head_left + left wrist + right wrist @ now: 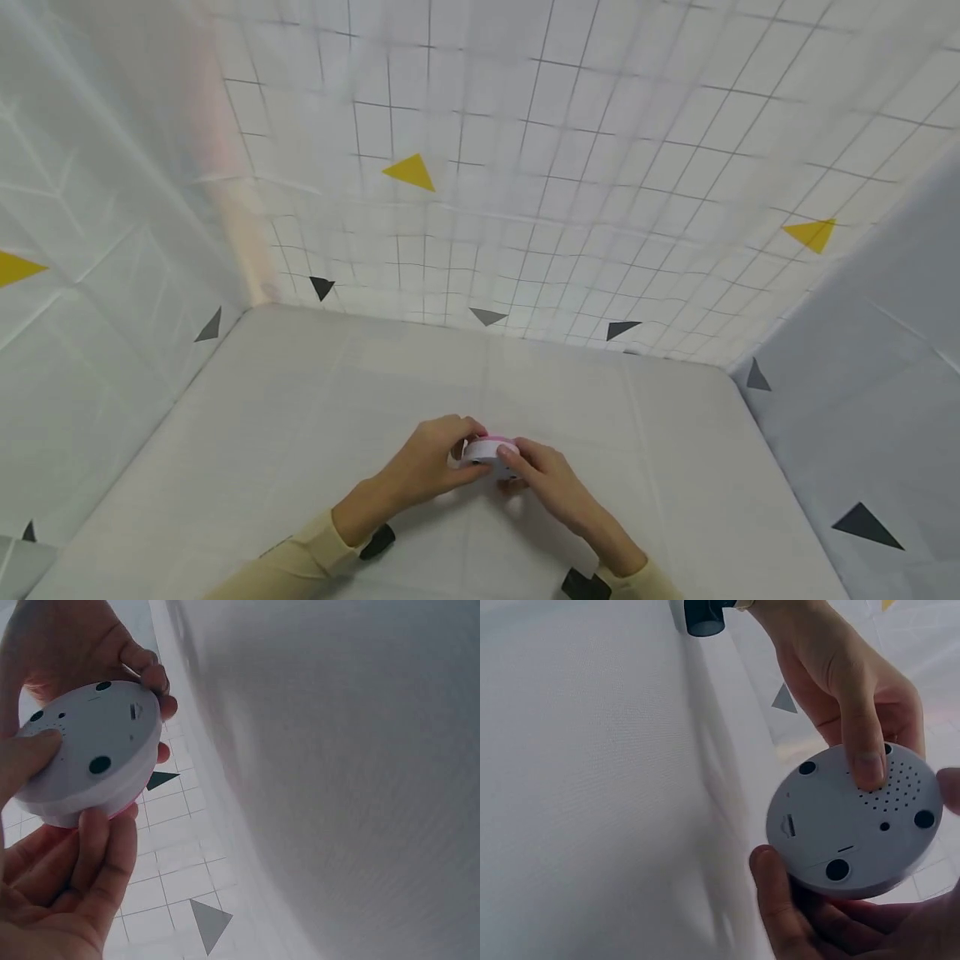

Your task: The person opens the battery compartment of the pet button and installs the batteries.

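Both hands hold a round white device [480, 451] with a pink edge above the pale surface. Its flat underside shows dark round feet [838, 870], a patch of small speaker holes [906, 784] and a small slot. My left hand [427, 460] grips it from the left, the thumb pressing flat on the underside by the holes and the fingers round the far side. On the right, my right hand [553, 485] pinches the rim between thumb and fingers. In the left wrist view, the device [90, 746] is tilted, its pink side mostly hidden.
Pale cloth covers the work surface [360, 375]. White sheet walls stand at the left, the back [570, 208] and the right, with grid lines on the back one and yellow, grey and black triangles. A dark wrist camera [587, 583] sits at the right sleeve.
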`<action>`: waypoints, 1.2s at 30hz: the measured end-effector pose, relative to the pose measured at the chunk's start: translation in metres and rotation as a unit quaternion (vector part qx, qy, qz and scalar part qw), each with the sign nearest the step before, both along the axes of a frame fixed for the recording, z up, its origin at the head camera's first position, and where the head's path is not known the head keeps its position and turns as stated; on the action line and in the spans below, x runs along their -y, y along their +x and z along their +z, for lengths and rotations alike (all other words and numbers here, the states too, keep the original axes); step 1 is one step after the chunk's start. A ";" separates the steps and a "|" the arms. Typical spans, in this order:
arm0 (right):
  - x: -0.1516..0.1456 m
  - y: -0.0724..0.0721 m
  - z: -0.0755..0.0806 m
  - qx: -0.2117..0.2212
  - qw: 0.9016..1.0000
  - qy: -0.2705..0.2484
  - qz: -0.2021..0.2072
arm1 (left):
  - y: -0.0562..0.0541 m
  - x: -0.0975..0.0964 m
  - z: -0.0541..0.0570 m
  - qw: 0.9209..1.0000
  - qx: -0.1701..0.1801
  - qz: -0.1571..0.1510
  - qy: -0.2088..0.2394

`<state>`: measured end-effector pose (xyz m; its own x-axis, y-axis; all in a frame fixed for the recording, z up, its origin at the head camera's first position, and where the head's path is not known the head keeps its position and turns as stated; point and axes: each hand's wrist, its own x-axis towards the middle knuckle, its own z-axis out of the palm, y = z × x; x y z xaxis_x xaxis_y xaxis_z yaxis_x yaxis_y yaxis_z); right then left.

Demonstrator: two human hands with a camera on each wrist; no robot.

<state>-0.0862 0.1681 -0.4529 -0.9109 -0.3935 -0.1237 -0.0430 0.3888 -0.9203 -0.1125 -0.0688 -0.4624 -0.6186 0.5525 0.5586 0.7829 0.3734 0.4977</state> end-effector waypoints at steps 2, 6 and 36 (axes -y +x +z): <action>0.000 -0.001 -0.001 -0.003 1.000 -0.011 0.001 | 0.000 0.001 0.000 1.000 -0.002 -0.001 0.006; 0.000 -0.002 -0.003 -0.015 1.000 -0.010 -0.005 | -0.001 0.003 0.002 1.000 0.010 0.008 -0.005; 0.001 -0.013 -0.044 -0.171 0.985 -0.004 -0.023 | 0.001 0.007 -0.002 0.984 0.118 0.059 -0.121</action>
<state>-0.0992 0.1668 -0.4966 -0.9156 -0.3508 0.1966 -0.3339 0.3909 -0.8578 -0.1119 -0.0755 -0.4646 -0.7837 0.5677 0.2519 0.5995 0.5853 0.5460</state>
